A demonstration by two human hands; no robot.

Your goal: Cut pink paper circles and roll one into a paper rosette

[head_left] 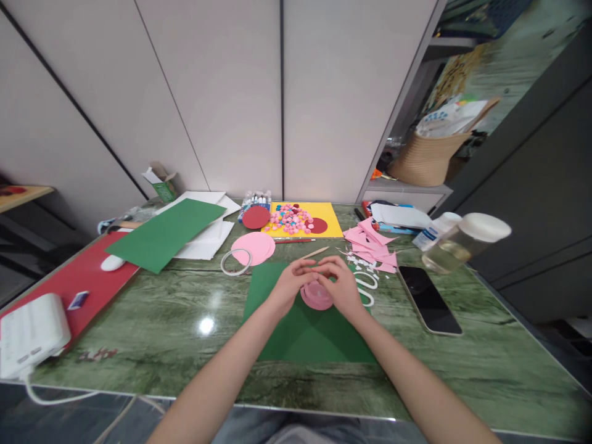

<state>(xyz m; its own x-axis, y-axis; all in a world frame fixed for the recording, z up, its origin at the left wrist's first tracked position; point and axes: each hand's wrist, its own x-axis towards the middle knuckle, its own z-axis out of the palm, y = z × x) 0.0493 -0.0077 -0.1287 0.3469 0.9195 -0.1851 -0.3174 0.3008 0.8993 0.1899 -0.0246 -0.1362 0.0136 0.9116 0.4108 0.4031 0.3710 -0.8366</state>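
Over a green paper sheet [319,339] I have a pink paper coil [317,298], wound like a spiral, between my two hands. My left hand [290,287] is closed, its fingers curled at the coil's far left edge. From the other side my right hand [341,288] grips it too, with thumb and fingers bent around its upper right. The fingertips of both hands nearly meet, and they hide the coil's far side. A wooden stick [315,252] lies just beyond the fingers. White paper loops [367,288] rest beside my right hand.
Pink paper scraps [370,243] lie at right, near a phone [430,300] and a clear jar [456,246]. Pink circles [259,246], a grey ring [235,262] and a yellow sheet [333,216] with pink pieces [291,217] are farther back. A white power bank [34,333] sits left.
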